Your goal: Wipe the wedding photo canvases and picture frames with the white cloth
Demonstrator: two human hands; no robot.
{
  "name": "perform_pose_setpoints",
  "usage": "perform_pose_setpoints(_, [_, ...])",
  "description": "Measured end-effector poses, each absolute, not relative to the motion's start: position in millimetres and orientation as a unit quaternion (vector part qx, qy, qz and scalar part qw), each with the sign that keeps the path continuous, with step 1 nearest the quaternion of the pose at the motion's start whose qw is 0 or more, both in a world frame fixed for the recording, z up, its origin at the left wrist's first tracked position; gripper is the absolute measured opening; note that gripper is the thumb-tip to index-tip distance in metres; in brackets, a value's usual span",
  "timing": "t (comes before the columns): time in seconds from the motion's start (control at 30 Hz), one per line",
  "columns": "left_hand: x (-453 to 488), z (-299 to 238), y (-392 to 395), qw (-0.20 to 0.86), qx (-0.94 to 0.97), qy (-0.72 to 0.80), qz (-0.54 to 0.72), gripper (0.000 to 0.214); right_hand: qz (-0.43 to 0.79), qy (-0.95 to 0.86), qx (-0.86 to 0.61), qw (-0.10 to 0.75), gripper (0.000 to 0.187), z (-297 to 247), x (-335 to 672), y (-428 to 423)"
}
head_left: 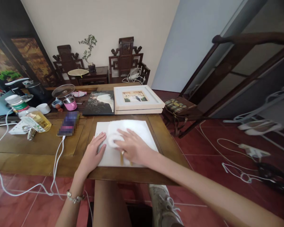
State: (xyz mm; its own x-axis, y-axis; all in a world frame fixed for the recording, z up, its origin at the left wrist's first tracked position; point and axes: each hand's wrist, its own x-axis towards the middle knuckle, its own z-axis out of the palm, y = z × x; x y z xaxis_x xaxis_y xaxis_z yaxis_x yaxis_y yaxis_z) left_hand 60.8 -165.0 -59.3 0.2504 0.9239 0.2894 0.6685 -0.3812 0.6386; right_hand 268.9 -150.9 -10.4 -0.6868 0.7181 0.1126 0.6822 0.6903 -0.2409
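Cloth [114, 136] is held by the partly curled grip of the right hand [132, 146] against the white panel [109, 160] near the front edge of the table [172, 154], the empty left hand [94, 151] laid flat there, and by too hard a push the panel could be slid off.

Left fingers [100, 137] on white board [109, 157], right fingers [125, 133] on cloth [113, 128]

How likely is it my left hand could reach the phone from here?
Probably yes: your left hand lies on the left edge of the board; only bare table shows between it and the phone, and its cable leaves the near end.
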Motion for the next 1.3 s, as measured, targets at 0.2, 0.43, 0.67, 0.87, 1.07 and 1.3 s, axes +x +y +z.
perform_pose_setpoints(0.2, [62.6, -51.4, -170.2, 0.231, 0.724, 0.523, 0.387, 0.046, 0.041, -0.915, -0.39, 0.094, 0.033, -14.7, 250.3, -123.6])
perform_pose_setpoints(0.43, [62.6, -45.2, -175.3, 0.238, 0.702, 0.498, 0.451, 0.051, 0.044, -0.978, -0.173, 0.108, 0.025, -13.3, 246.9, -184.8])
perform_pose_setpoints(0.67, [64.6, -50.2, -173.2, 0.239, 0.738, 0.511, 0.369, 0.048, 0.113, -0.963, -0.228, 0.082, 0.017, 3.2, 285.5, -205.0])
perform_pose_setpoints(0.87, [63.0, -55.7, -169.3, 0.215, 0.76, 0.521, 0.322, 0.041, 0.08, -0.93, -0.349, 0.082, 0.022, 7.1, 281.6, -144.0])
perform_pose_setpoints(1.07, [63.6, -56.8, -168.3, 0.194, 0.75, 0.53, 0.343, 0.038, 0.043, -0.934, -0.351, 0.05, 0.025, -3.8, 259.6, -132.3])
perform_pose_setpoints(1.3, [63.6, -60.5, -165.7, 0.188, 0.759, 0.527, 0.331, 0.04, 0.08, -0.971, -0.223, 0.041, 0.023, 2.9, 269.5, -212.8])
